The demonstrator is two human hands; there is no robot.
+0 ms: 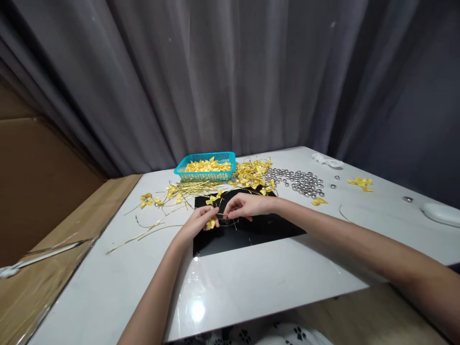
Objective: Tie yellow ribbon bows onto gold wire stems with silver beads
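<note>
Both hands met above the black mat [215, 244], near the middle of the white desk [244, 287], with a thin gold cord [222, 217] between them. The left hand's [201, 219] grip was closed on the cord, thumb and forefinger pinched together, and a yellow bow [211, 224] hung just under those fingertips. The right hand's [247, 205] grip was likewise pinched on the cord, fingers curled downward. The cord's long axis ran nearly level, left to right, from one set of fingertips to the other; the fingers hid where its ends pointed. The bow was partly covered, so which way it faced could not be told.

Beyond the mat, a bundle of gold cords [199, 187] lay mostly crosswise, in front of a teal basket [233, 165] filled with yellow bows. Right of the basket sat a heap of corded bows [251, 173], and beside that a spread of silver beads [307, 183]. Left of the left hand, loose cords [134, 238] slanted from the near left toward the far right.
</note>
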